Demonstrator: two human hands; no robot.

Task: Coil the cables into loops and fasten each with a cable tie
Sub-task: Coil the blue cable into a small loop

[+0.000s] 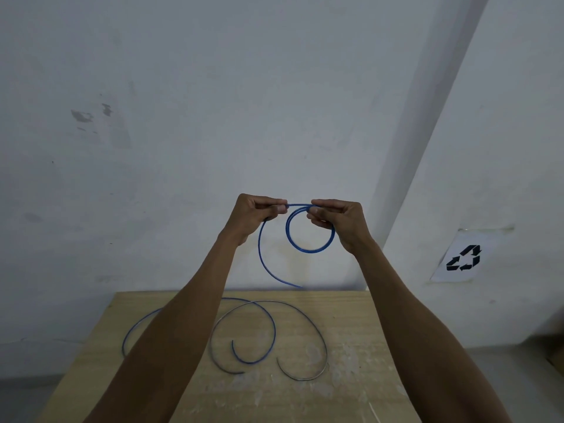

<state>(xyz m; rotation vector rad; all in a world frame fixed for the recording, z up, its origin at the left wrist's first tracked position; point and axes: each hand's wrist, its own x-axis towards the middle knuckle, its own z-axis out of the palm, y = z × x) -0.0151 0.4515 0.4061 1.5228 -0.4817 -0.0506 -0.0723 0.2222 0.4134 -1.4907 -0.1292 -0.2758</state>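
Observation:
I hold a blue cable up in front of the wall, above the table. My left hand pinches it at the top left, and my right hand pinches the top of a small round loop. A free tail curves down from my left hand to about the table's far edge. On the wooden table lie a second blue cable and a grey cable, both in loose open curls. My left forearm hides part of the second blue cable.
A white wall stands right behind the table, with a corner column on the right. A paper sheet with a recycling sign is stuck low on the right wall. A thin pale strip lies at the table's near right.

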